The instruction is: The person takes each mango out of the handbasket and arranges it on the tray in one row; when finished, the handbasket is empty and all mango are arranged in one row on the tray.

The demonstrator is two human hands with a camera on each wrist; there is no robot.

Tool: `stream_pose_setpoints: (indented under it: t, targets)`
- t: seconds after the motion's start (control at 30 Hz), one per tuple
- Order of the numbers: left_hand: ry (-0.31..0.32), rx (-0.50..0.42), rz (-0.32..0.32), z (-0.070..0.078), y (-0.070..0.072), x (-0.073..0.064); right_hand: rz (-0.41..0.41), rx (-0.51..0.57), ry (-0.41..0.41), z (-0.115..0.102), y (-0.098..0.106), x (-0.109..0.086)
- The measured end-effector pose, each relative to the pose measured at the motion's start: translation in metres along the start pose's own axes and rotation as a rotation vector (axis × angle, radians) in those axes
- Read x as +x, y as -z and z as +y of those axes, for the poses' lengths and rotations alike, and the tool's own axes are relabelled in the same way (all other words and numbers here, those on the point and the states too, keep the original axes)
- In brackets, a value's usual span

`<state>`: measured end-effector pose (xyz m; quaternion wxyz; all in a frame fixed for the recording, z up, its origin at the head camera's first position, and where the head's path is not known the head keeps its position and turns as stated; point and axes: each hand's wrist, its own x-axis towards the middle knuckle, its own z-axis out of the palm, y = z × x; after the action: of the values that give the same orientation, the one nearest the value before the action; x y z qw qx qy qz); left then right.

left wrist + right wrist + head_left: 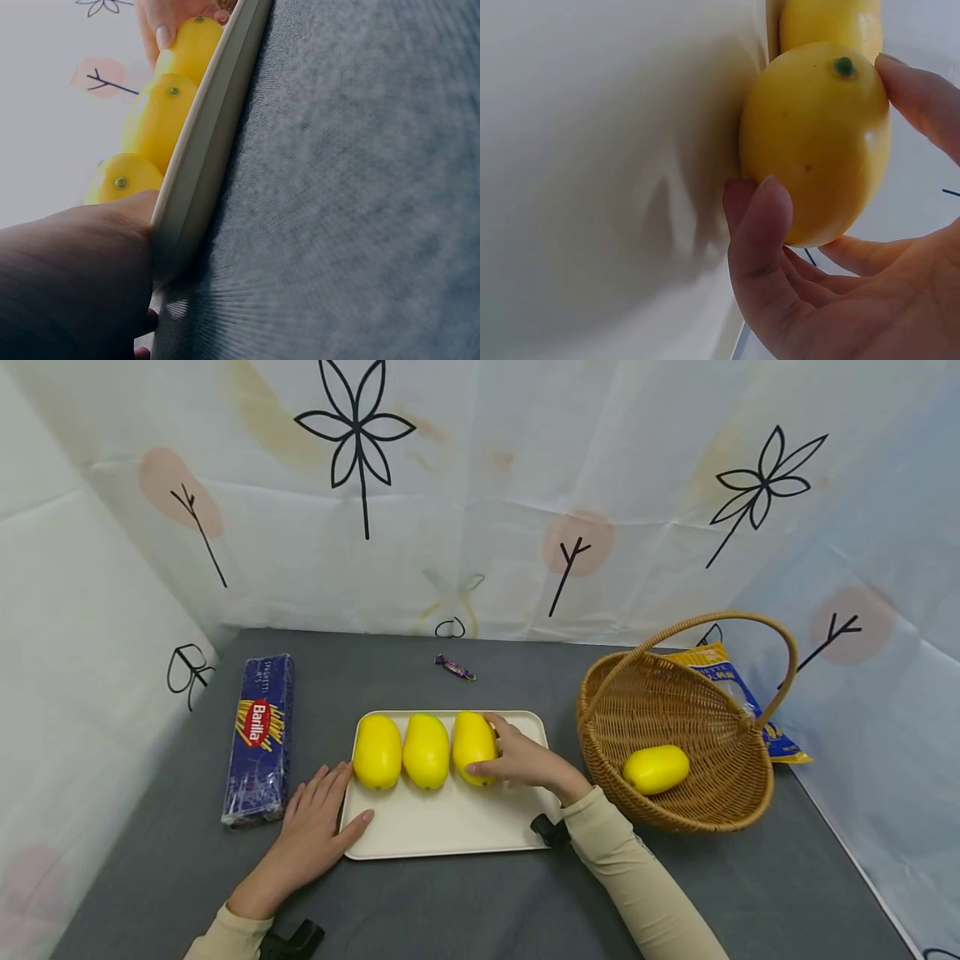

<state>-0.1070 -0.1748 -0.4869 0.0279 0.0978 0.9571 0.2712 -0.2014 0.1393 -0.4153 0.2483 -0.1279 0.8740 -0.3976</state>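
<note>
Three smooth yellow mangoes stand side by side on a cream rectangular tray (450, 827): a left mango (377, 752), a middle mango (426, 752) and a right mango (472, 739). My right hand (525, 757) grips the right one, thumb on its near side and fingers round the far side. In the right wrist view this mango (817, 142) shows a green stem end and sits against its neighbour. My left hand (318, 827) rests with extended fingers at the tray's left edge, thumb over the rim. The left wrist view shows the tray's outer side (202, 150) beside that hand.
A wicker basket (675, 693) with an arched handle holds another mango (657, 769) at the right. Behind it lies a blue and yellow bag (783, 743). A blue spaghetti pack (262, 735) lies left of the tray, and a wrapped candy (454, 667) behind it.
</note>
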Motion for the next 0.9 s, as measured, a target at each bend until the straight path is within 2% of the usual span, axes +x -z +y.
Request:
stream_pose_setpoints:
  t: [0.43, 0.73, 0.9]
  targets:
    - [0.008, -0.008, -0.017, 0.0023, 0.0031, -0.0001, 0.014, 0.008, -0.015, -0.0001, -0.0015, -0.0016]
    - [0.003, 0.0, -0.015, -0.0003, 0.0012, 0.0007, 0.011, 0.055, -0.037, -0.0002, -0.0029, -0.0001]
    - [0.001, 0.0, -0.01, -0.0002, 0.0009, 0.0008, 0.022, 0.033, -0.026, -0.0024, -0.0031, -0.0001]
